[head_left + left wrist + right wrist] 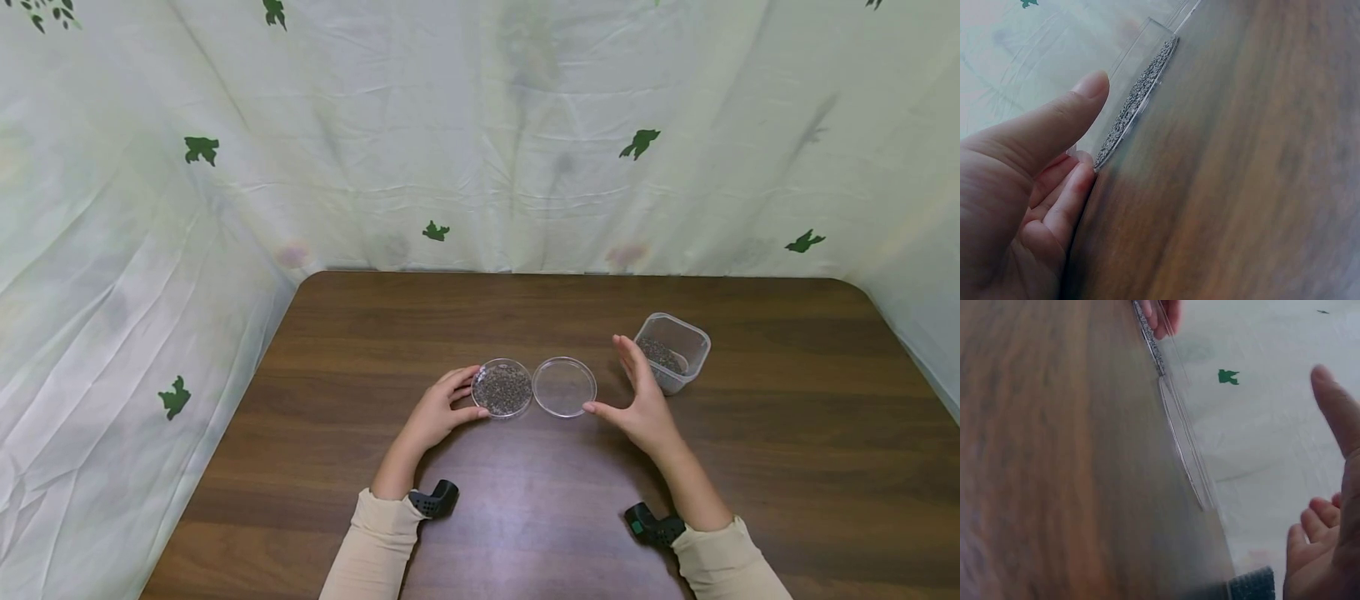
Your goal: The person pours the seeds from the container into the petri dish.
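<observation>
Petri dish (504, 361), round and clear, stands flat on the wood-grain bench (487, 500). Contents: a layer of grey granules (502, 389) covering its floor. A second clear petri dish part (564, 387) lies flat immediately to the right; whether it is base or lid cannot be told. The two rims meet or nearly meet. A rectangular translucent plastic container (692, 343) stands farther right and to the rear; similar granules lie inside, mainly toward its left side.

Left hand (438, 412): the grip pinches the filled dish at the left side of its rim, thumb at the front, fingers at the left and rear. The dish extends to the right, beyond the fingertips. Right hand (643, 408): the grip is spread, thumb near the right rim of the second part, fingers raised toward the rear. The container is just beside these fingers, on their outer side.
</observation>
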Demonstrator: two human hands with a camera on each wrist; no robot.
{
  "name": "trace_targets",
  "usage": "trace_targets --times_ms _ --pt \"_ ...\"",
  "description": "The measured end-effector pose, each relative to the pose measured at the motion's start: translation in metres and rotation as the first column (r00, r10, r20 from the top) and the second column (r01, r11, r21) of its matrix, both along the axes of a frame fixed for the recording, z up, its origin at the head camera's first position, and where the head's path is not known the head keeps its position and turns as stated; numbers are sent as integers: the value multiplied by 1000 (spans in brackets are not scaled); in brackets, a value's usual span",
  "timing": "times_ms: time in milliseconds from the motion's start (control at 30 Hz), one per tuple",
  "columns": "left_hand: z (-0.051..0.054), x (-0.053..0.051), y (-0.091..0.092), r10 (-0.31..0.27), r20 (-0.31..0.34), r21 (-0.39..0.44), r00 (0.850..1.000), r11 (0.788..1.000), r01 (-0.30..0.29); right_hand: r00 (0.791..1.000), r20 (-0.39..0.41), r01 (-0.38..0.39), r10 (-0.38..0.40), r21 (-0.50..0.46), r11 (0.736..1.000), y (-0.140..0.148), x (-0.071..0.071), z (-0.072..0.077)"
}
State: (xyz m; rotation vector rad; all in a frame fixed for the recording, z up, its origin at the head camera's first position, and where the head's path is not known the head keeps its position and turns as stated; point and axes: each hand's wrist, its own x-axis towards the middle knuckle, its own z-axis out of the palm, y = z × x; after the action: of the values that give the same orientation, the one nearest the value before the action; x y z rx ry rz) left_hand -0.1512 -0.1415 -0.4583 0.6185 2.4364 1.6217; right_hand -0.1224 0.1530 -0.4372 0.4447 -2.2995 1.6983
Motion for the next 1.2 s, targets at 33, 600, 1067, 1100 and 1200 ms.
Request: trace_targets --times_ms 33,600,1067,1100,1200 --pt "0 0 0 0 0 1 1000 1000 0 1000 12 -9 9 8 1000 0 0 -1" --pt "0 1 -1 8 -5 -7 1000 1000 -8 985 136 -120 104 110 987 6 -17 -46" --pt "-1 0 0 5 -3 -5 1000 1000 -5 978 190 -140 86 297 944 7 -18 -52" --pt "-1 0 0 5 -4 -6 1000 1000 -5 979 184 -137 83 303 943 7 -18 -52" --pt "-2 -1 0 4 -4 -9 1000 1000 -4 980 185 -133 75 321 938 6 -18 -51"
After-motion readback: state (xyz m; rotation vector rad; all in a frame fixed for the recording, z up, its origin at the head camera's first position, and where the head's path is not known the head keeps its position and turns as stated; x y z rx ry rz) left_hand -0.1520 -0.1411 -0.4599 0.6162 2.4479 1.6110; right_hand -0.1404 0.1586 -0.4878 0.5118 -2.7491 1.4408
